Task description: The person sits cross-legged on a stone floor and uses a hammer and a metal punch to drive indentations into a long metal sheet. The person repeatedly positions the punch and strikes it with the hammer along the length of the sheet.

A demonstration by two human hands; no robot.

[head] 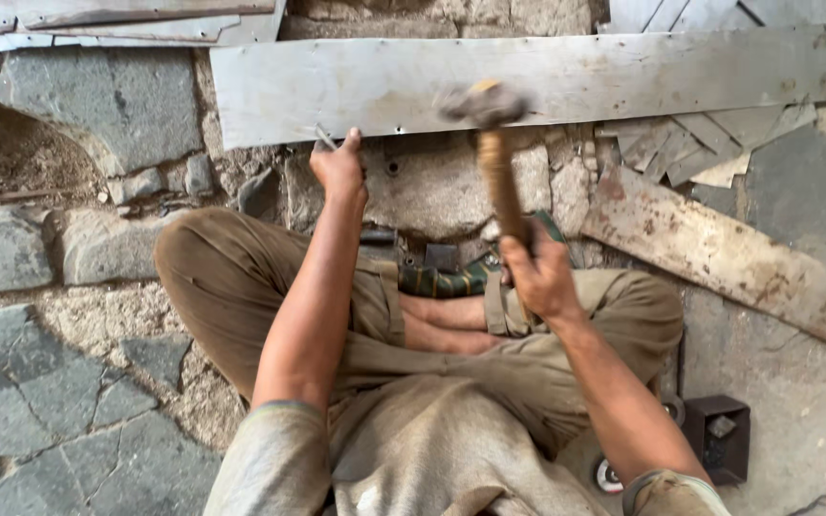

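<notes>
I sit cross-legged on a stone floor. My right hand [539,275] grips the wooden handle of a hammer [495,143], whose blurred metal head is raised over a long grey metal sheet strip [623,76]. My left hand [338,164] pinches a thin metal punch or nail [324,137] against the lower edge of that strip. The strip lies across the stones in front of my knees.
A rusty metal strip [738,258] lies slanted at the right. Cut sheet scraps [690,143] are piled near it and more sheets [117,19] lie at the top left. A small dark box [719,435] and a round disc [609,475] sit by my right leg.
</notes>
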